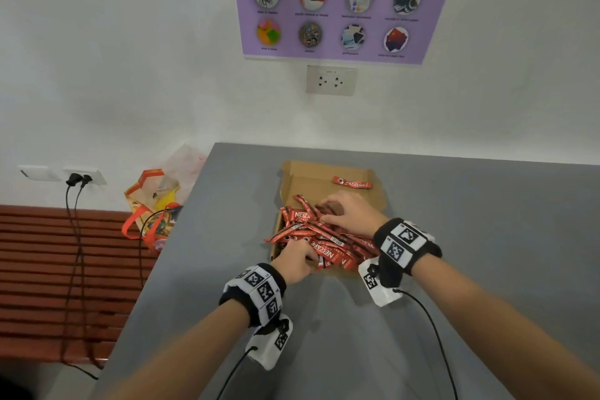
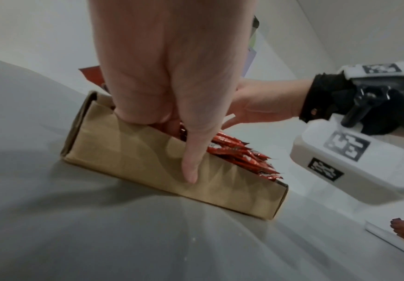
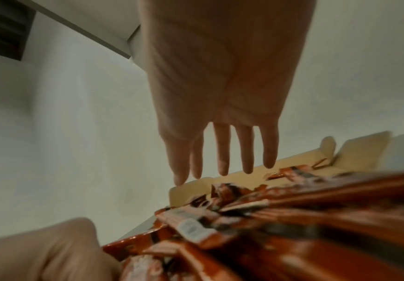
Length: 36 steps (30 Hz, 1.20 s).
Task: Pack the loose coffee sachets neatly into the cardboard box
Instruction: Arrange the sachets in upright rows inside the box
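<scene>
An open cardboard box point(image 1: 324, 177) lies on the grey table, heaped with red coffee sachets point(image 1: 324, 237). One sachet point(image 1: 352, 183) lies apart on the raised lid flap. My left hand point(image 1: 295, 261) grips the box's near wall point(image 2: 136, 161): the thumb point(image 2: 191, 161) runs down the outside and the fingers curl over the rim among the sachets point(image 2: 239, 154). My right hand point(image 1: 349, 213) rests palm down on top of the pile. In the right wrist view its fingers point(image 3: 221, 152) are straight and spread above the sachets point(image 3: 292, 218), holding nothing.
The table's point(image 1: 487, 237) left edge runs diagonally close to the box. Beyond it are orange and yellow bags point(image 1: 152, 204), a red-brown slatted bench point(image 1: 48, 269) and plugged-in cables point(image 1: 74, 237). A wall with a socket point(image 1: 331, 79) stands behind the box.
</scene>
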Each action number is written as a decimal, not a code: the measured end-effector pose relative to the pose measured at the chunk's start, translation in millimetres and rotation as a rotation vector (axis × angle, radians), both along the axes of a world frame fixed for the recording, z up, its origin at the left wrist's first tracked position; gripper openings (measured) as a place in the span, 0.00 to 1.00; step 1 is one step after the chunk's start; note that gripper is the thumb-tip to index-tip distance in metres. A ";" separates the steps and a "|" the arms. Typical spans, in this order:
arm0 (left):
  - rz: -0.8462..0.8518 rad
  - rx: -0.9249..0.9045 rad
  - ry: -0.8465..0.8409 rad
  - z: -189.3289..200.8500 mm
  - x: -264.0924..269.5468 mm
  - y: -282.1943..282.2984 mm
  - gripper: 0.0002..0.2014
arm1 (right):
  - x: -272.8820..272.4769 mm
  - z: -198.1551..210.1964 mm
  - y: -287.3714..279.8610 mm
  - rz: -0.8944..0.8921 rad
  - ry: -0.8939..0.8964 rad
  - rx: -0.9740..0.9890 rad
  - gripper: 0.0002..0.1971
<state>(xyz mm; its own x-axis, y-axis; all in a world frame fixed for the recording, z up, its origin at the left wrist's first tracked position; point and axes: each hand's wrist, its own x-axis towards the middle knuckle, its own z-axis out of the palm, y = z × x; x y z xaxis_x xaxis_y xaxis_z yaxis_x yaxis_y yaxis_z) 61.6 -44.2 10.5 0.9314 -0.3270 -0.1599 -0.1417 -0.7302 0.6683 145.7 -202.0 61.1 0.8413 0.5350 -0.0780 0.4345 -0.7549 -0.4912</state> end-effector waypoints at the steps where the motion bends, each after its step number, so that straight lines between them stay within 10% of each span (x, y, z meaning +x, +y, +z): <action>1: -0.002 0.011 -0.003 2.7 1.3 0.6 0.06 | 0.5 -2.5 -8.2 -0.035 -0.010 0.006 0.17; 15: 0.242 0.421 -0.085 32.4 37.8 41.1 0.13 | -2.3 -25.0 -39.7 -0.262 -0.091 -0.025 0.14; 36: 0.242 0.260 -0.137 36.8 74.1 47.0 0.11 | 4.5 -17.5 -23.6 -0.417 0.035 0.058 0.14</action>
<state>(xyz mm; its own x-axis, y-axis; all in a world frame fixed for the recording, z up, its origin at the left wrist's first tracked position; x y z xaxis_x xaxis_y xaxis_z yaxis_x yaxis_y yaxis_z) 135.7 2.9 47.3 0.9952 -0.0594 -0.0774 -0.0190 -0.8961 0.4434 150.2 -225.6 43.5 0.9840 0.1539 -0.0903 0.0801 -0.8333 -0.5470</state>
